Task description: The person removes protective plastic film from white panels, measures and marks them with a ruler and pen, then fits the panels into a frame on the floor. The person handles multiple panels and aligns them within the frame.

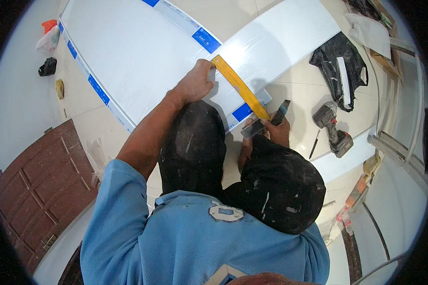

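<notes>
A yellow-bladed try square (240, 85) lies slantwise across a narrow white panel (271, 40). At the blade's far end, my left hand (195, 81) is closed, its fingertips gripping the end against the panel. The grey metal stock (253, 128) sits at the near end, past the panel's edge. Beside it, my right hand (279, 132) is closed on a dark tool that looks like a utility knife (282, 112), which points up and away. Its thumb side touches the square; my right knee hides some of its fingers.
A wide white panel (133, 52) with blue edge labels lies underneath. To the right are a cordless drill (332, 128), a pen (314, 145), a black plastic bag (330, 52) with a white strip (344, 80), and another panel piece (347, 156). A brown door (45, 190) stands left.
</notes>
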`<state>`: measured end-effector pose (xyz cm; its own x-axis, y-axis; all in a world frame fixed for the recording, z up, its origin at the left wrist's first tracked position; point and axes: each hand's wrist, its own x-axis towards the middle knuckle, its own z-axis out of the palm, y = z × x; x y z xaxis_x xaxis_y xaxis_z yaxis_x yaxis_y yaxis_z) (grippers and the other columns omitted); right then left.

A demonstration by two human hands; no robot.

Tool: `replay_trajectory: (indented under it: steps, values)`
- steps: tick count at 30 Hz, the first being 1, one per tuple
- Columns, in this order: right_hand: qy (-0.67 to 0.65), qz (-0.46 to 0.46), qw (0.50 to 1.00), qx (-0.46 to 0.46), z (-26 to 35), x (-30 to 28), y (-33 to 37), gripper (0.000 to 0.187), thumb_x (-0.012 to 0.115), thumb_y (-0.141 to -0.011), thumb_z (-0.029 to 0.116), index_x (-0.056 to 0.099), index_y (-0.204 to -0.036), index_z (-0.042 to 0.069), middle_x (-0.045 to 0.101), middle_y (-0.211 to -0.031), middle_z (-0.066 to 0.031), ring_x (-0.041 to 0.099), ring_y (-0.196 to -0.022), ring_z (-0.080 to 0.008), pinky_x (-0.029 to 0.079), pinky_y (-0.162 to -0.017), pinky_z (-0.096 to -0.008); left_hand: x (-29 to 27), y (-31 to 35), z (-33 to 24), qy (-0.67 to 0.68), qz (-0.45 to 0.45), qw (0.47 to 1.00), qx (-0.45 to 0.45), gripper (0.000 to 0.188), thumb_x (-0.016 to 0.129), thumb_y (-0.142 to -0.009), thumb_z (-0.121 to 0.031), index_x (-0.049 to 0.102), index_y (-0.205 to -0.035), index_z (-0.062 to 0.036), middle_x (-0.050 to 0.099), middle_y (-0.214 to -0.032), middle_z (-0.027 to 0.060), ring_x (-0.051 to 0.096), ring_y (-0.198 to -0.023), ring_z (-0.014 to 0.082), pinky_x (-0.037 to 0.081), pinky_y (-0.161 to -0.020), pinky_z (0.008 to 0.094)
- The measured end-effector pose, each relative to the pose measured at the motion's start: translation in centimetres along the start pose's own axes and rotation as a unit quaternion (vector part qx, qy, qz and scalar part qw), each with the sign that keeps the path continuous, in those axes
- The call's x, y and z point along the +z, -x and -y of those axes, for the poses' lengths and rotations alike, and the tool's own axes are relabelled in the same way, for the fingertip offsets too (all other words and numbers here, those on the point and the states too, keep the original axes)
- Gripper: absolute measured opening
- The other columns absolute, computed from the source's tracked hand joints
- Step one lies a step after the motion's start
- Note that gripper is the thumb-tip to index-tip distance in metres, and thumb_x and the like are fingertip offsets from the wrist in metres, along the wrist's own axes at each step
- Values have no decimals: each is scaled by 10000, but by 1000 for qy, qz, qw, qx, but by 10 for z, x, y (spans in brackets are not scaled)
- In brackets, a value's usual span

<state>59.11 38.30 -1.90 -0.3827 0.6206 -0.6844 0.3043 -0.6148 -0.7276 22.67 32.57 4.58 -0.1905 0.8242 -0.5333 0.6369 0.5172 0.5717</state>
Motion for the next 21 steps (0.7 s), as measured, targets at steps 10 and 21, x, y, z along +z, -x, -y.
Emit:
replay_trajectory:
  steps: [10,21]
  values:
    - [84,-8,996,-34,24,21,-7,378,794,-876,22,651,-1221,-36,740,-1078,-118,705,-948,-205,566,-858,-357,16,-1,-5,-97,-35,995,-3,776,721,-857,-40,412,-1564,36,381,-1545,253,526,-1383,431,487,-1171,458]
    - [47,-12,999,-14,6,31,-10,351,787,-890,19,652,-1210,-33,740,-994,-116,710,-860,-183,585,-770,-346,16,-1,-4,-137,-38,990,14,830,721,-846,-37,370,-1595,32,308,-1656,237,427,-1482,417,440,-1220,443]
